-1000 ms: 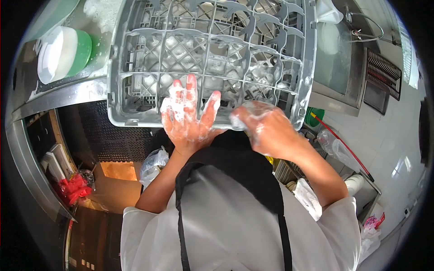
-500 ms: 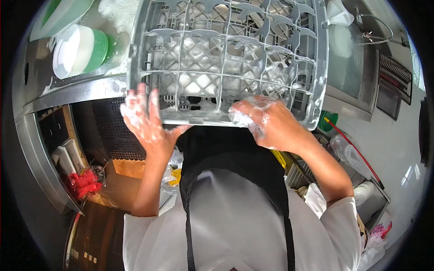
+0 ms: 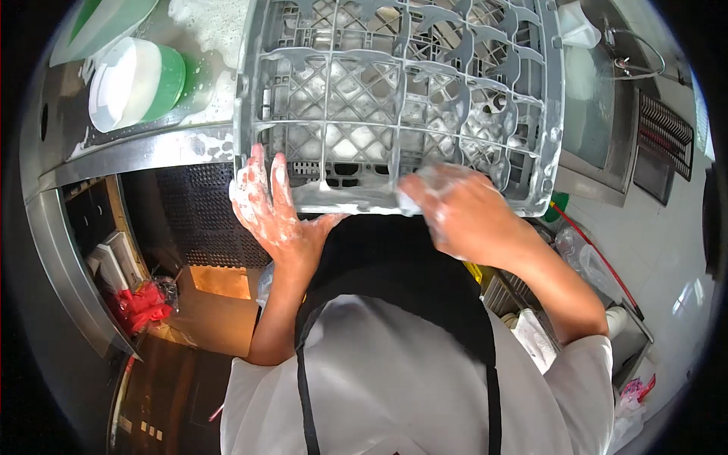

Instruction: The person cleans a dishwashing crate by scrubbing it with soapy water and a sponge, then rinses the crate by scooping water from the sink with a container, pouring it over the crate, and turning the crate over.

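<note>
Suds coat our left hand (image 3: 273, 212), its fingers spread wide at the near left corner of a grey plastic rack (image 3: 349, 199), which extends forward and to the right from that hand. Our right hand (image 3: 470, 212) curls at the rack's near edge; through blur and foam, we cannot tell whether it grips anything. Ahead and left of the left hand, we see a green-and-white tub (image 3: 136, 83) on a wet steel counter (image 3: 167, 150).

Tub (image 3: 136, 83) on counter (image 3: 152, 148) left of the rack (image 3: 341, 200), sink (image 3: 623, 148) right.
</note>
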